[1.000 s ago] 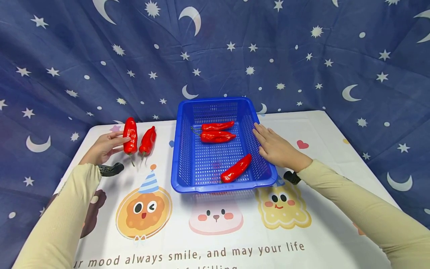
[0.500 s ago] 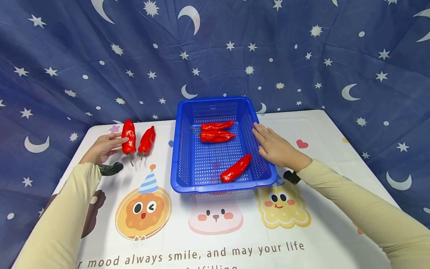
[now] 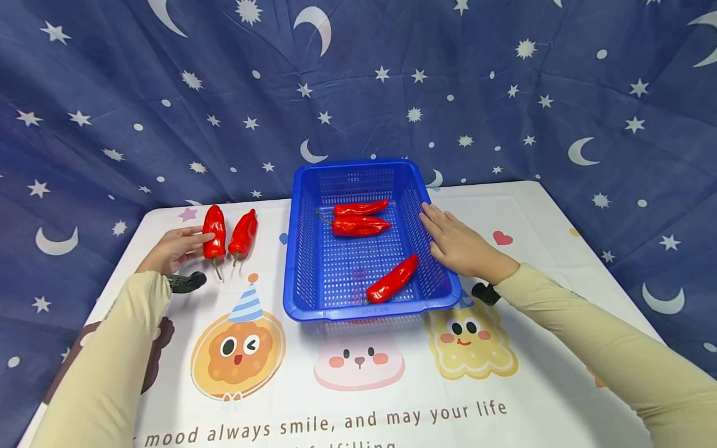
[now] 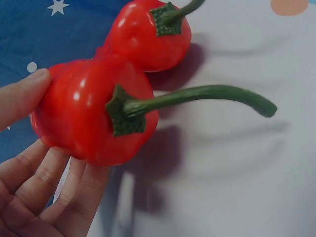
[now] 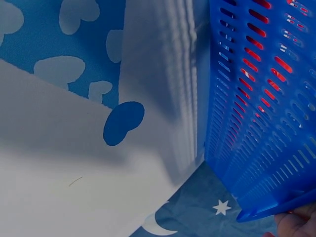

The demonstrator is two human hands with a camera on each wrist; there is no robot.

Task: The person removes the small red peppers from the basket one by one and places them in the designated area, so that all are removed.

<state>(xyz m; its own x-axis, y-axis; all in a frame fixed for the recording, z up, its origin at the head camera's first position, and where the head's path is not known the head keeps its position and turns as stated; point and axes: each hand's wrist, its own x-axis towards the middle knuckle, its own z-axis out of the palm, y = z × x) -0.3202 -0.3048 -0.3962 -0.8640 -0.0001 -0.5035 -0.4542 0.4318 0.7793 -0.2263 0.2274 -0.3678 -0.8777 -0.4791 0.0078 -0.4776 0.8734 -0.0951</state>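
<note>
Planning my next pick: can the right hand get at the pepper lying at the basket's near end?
Probably yes: the right hand rests against the basket close by, and nothing covers the pepper from above.

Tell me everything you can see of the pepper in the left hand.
The pepper is long and glossy red, with a green cap and a long, curved green stem. Its skin looks smooth. Its tip points toward the backdrop, its stem roughly the opposite way. It sits in the grip of the left hand, between thumb and fingers. Whether it touches the table or the neighbouring pepper is unclear.
</note>
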